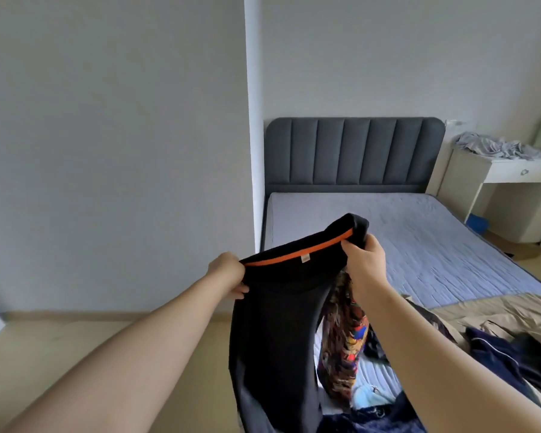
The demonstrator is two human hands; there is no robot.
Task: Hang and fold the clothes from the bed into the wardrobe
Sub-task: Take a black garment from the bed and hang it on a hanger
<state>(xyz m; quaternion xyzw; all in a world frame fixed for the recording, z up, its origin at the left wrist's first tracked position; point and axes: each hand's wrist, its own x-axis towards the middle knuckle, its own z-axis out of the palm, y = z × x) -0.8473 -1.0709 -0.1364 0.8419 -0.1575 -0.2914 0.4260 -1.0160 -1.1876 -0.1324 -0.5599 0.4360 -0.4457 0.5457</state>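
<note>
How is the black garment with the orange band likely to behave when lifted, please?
Probably floppy: the black garment with the orange band hangs limp below the left hand and right hand. Likely light, since two grips at its top edge hold it up.

I cannot read any text here. The only label I see is a small pale tag (305, 259) sewn on the orange band (272, 261) inside the black garment (275, 323) I am holding, and its print is too blurred to read.
</note>
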